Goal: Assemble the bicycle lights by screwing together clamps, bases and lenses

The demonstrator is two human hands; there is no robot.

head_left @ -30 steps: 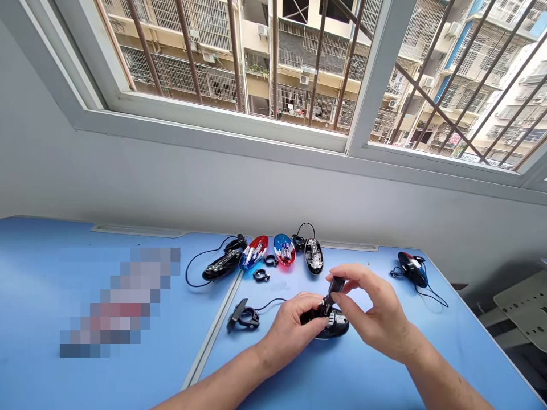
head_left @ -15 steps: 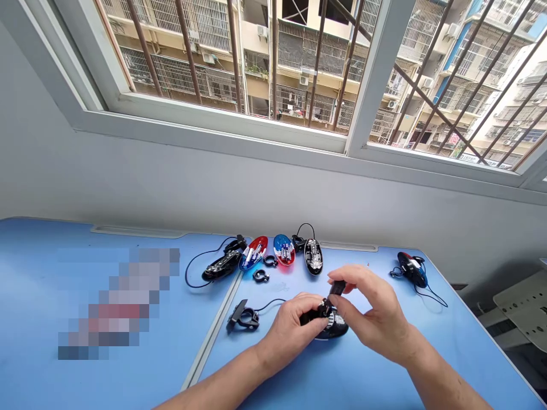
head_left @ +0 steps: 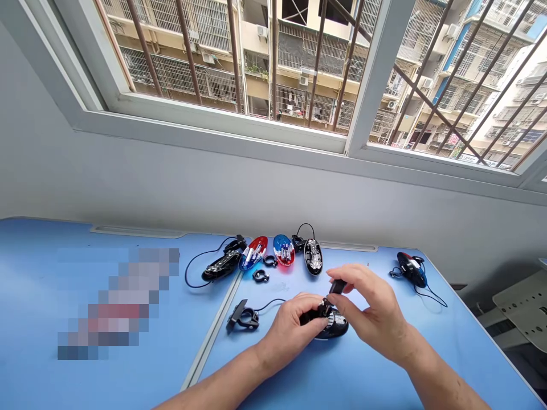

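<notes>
My left hand (head_left: 297, 322) is closed on a small black clamp piece (head_left: 323, 308), holding it over a black oval housing (head_left: 337, 324) on the blue table. My right hand (head_left: 370, 310) pinches a small black part (head_left: 338, 286) between thumb and fingers, right at the clamp piece. The fingers hide where the two parts meet. A cable runs from behind my left hand to a black ring clamp with a flat block (head_left: 243, 316), lying to the left.
Farther back lie a black housing (head_left: 221, 266), a red-and-blue shell (head_left: 253, 253), a blue-and-red shell (head_left: 284, 250), two black rings (head_left: 260, 276) and an open black housing (head_left: 313, 257). A cabled black-and-red unit (head_left: 412, 269) lies right. A blurred patch (head_left: 119, 307) covers the left.
My right hand and the small black part in it have tilted very slightly. My left hand and the things on the table stay where they were.
</notes>
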